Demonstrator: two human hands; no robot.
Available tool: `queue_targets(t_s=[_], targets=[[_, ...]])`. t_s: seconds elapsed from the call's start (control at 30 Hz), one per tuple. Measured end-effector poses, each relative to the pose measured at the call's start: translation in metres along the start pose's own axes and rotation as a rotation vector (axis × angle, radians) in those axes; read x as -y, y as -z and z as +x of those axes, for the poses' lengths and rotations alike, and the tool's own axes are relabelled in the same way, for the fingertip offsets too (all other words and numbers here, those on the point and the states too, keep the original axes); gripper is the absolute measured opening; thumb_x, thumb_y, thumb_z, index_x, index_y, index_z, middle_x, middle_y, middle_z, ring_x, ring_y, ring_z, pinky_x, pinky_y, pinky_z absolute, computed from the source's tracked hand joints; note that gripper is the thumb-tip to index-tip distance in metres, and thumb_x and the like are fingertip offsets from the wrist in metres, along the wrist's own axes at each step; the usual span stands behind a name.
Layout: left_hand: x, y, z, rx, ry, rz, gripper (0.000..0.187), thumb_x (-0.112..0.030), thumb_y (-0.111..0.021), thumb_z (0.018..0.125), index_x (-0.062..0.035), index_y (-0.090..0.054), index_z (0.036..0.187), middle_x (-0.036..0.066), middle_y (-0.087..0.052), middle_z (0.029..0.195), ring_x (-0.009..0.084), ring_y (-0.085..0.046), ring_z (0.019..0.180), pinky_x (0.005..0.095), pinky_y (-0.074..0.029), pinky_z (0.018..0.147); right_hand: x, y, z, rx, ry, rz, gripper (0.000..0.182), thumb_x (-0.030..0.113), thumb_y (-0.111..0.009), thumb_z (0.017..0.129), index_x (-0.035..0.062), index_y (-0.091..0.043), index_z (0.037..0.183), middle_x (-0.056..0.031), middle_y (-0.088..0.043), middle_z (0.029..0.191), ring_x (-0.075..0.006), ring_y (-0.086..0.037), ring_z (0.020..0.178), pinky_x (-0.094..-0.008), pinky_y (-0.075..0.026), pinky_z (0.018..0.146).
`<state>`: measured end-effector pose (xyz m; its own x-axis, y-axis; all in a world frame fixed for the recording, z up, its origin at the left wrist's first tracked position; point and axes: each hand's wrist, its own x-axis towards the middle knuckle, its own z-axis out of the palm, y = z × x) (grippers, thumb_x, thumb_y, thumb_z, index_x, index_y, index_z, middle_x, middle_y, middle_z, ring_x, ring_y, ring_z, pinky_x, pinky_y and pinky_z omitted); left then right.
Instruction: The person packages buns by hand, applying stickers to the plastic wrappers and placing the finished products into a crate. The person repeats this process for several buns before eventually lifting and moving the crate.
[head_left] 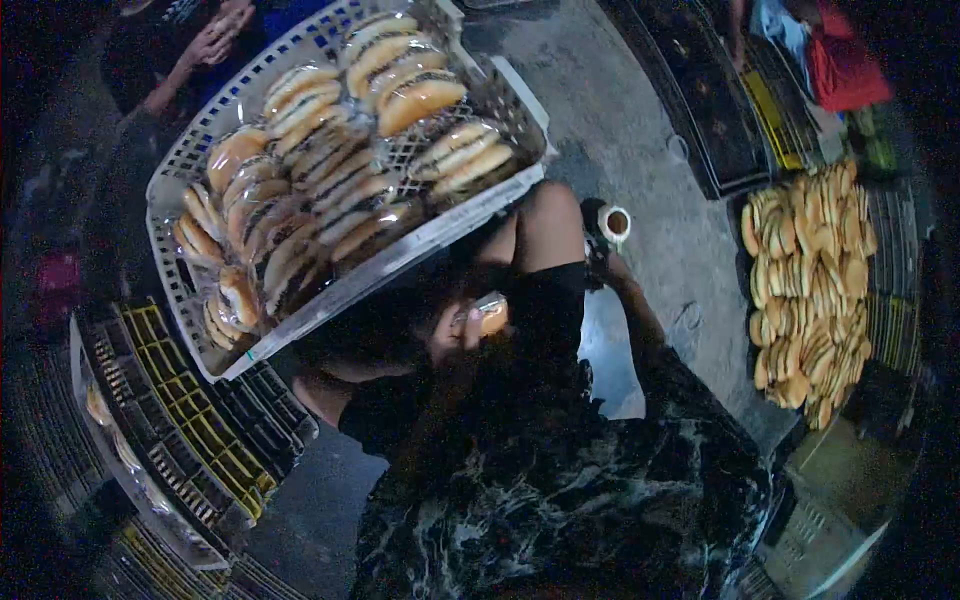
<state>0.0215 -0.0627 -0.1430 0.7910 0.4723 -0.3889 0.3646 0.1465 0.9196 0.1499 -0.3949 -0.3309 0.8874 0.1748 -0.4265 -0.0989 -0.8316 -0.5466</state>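
My left hand [455, 328] is closed around a bun in clear plastic wrap [490, 316], held low over my lap. Out to the right, my right hand [612, 268] is at a white cup [617, 222] with brown liquid in it. Its fingers, partly lost in shadow, appear closed at the cup's near side. Before my knees a light plastic crate [385, 268] sits tilted in view, with several rows of wrapped, filled buns [330, 165] inside.
Many unwrapped buns [810, 290] are piled at the right beside stacked crates [893, 330]. Yellow and dark crates [190, 400] stand at the left. Another person's hands [215, 38] show at the upper left. Red cloth [845, 65] lies at the upper right, beyond a dark crate [690, 90].
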Motion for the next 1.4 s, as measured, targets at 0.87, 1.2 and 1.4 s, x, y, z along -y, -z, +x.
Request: queue_targets(t_s=[0.87,1.2,1.4], targets=[[-0.084,-0.011,-0.004,-0.038,-1.197,0.215,0.022,-0.023,-0.049,0.077,-0.0017,-0.052,0.077,0.013,-0.054,0.08,0.0285,-0.054,0.07,0.0363,-0.043,0.063,0.334,0.09,-0.066,0.578,0.55,0.095,0.036,0.022,-0.056,0.069,-0.0046,-0.052,0.093,-0.0173,-0.055,0.093,-0.0219,-0.05,0.091,-0.0292,-0.04,0.076],[-0.179,-0.014,0.133,0.181,-0.858,-0.52,0.03,-0.029,-0.043,0.084,-0.0011,-0.051,0.09,0.003,-0.053,0.075,0.0121,-0.049,0.068,0.0236,-0.042,0.06,0.382,0.156,-0.046,-0.154,0.531,0.389,0.041,0.016,-0.064,0.07,-0.0016,-0.049,0.104,-0.0105,-0.057,0.092,-0.0151,-0.054,0.084,-0.0294,-0.042,0.076],[-0.154,-0.043,0.18,0.095,-1.002,1.236,0.061,-0.044,-0.053,0.071,-0.0012,-0.041,0.112,0.021,-0.041,0.114,0.0354,-0.038,0.107,0.0441,-0.026,0.092,0.443,0.147,0.091,-0.41,0.714,-0.254,0.033,0.019,-0.056,0.07,0.0042,-0.052,0.099,-0.0149,-0.056,0.096,-0.027,-0.055,0.087,-0.0404,-0.037,0.083]])
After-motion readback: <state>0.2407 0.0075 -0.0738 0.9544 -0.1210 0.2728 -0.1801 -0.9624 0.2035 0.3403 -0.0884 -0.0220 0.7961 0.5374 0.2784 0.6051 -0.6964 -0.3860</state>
